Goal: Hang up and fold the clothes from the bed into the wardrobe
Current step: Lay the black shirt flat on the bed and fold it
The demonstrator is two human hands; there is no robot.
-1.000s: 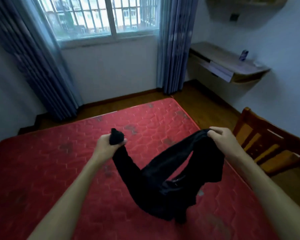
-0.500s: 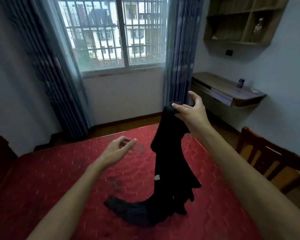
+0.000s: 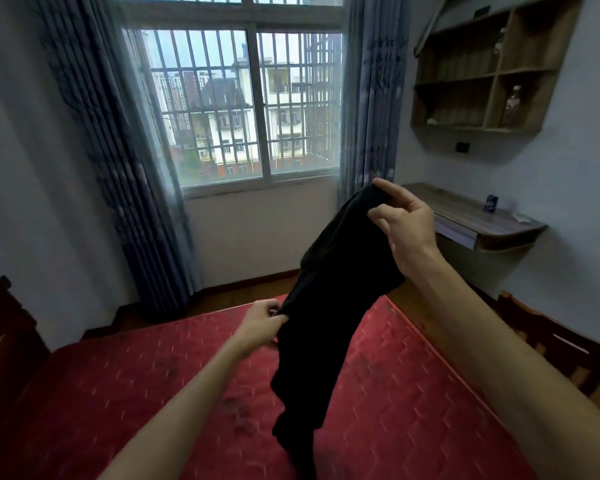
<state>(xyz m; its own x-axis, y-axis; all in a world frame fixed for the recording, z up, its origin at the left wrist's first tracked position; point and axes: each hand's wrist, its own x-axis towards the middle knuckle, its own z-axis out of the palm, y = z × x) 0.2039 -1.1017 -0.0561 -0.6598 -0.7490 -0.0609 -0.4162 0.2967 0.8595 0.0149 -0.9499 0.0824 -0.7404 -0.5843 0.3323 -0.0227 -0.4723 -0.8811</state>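
black garment btm end cut off by lower edge, type unclear, left hand fingertips buried in its fabric, small blue item on bench too small to ID, shelf contents blurred, chair cut by rt edge

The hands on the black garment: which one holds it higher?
The right hand, which pinches the top end of the black garment; the left hand grips its side edge lower down, over the red mattress.
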